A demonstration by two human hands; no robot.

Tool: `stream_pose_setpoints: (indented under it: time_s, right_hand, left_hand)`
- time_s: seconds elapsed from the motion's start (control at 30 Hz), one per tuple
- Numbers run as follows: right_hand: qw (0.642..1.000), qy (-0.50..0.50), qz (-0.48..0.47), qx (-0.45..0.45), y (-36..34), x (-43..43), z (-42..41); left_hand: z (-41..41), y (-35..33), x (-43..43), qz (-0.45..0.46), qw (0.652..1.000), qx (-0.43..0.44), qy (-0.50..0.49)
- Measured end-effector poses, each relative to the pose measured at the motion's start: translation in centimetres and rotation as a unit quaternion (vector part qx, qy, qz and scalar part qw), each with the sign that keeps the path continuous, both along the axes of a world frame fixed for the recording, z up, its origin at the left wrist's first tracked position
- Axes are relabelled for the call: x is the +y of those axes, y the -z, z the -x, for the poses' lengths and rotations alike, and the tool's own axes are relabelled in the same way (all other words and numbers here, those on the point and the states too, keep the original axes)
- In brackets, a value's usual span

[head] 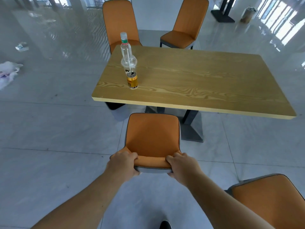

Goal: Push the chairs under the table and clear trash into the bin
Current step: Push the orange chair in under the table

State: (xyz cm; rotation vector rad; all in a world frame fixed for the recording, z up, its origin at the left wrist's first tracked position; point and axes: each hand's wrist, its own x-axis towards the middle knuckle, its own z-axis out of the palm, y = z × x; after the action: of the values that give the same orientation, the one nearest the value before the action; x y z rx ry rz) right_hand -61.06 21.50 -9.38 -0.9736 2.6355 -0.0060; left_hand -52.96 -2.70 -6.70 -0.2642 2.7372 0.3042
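Note:
An orange chair (152,134) stands in front of me, its seat just short of the wooden table (206,83). My left hand (123,162) and my right hand (182,166) both grip the top of its backrest. On the table's left part stand a clear plastic bottle (125,45), a clear lidded cup with a straw (129,64) and a gold can (132,80). A grey bin (118,111) sits under the table's near-left corner, partly hidden.
Two orange chairs (121,23) (184,27) stand at the table's far side, and another (270,200) sits at my lower right. A white plastic bag (8,71) and litter (22,46) lie on the tiled floor at left. The table's dark base (192,128) is beside the chair.

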Motion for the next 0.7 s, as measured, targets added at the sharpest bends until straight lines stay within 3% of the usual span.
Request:
stream_pose_setpoints:
  time_s: [0.17,0.33,0.5,0.7]
  right_hand:
    - [1.000,-0.030,-0.002,0.008,0.3,-2.6,-0.1]
    - [1.000,-0.008,0.001,0.001,0.5,-2.7,-0.9]
    - [0.998,0.061,0.014,-0.033,-0.7,-2.1,-2.6]
    - [0.989,0.149,0.009,0.010,-6.1,5.2,-8.6]
  left_hand:
    - [1.0,-0.3,-2.2,0.002,0.999,-0.035,-0.017]
    - [0.1,0.2,-2.5,-0.010,1.000,-0.012,-0.017]
    - [-1.0,-0.8,-0.9,0.010,0.999,-0.024,-0.037]
    - [-1.9,-5.0,6.1,-0.018,0.999,-0.034,0.004]
